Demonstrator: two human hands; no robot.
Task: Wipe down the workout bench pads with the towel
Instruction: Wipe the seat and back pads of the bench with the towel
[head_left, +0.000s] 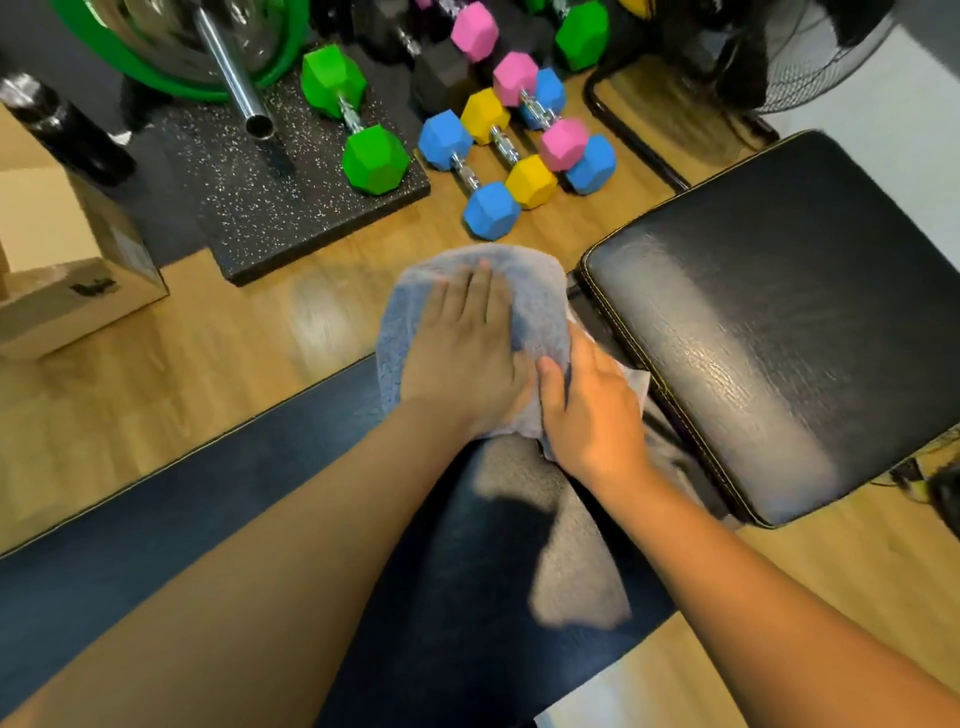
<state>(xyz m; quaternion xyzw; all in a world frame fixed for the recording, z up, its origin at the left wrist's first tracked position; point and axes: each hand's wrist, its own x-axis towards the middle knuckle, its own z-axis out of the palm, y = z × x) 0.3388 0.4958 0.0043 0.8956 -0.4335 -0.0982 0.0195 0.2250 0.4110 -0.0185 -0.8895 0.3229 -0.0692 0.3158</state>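
A grey towel (530, 291) is draped over the near end of the long black bench pad (483, 571), which runs toward me at the bottom centre. My left hand (462, 348) lies flat on top of the towel with straight fingers, pressing it down. My right hand (592, 410) grips the towel's right edge, thumb curled over the cloth. A second, wider black bench pad (779, 322) with yellow stitching sits to the right, apart from both hands. A loose part of the towel hangs down over the long pad under my wrists.
Several coloured dumbbells (493, 156) lie on the wooden floor beyond the towel. A speckled black mat (270, 208) holds a green dumbbell and a barbell end. A cardboard box (67, 270) stands at the left, a fan (810, 57) at the top right.
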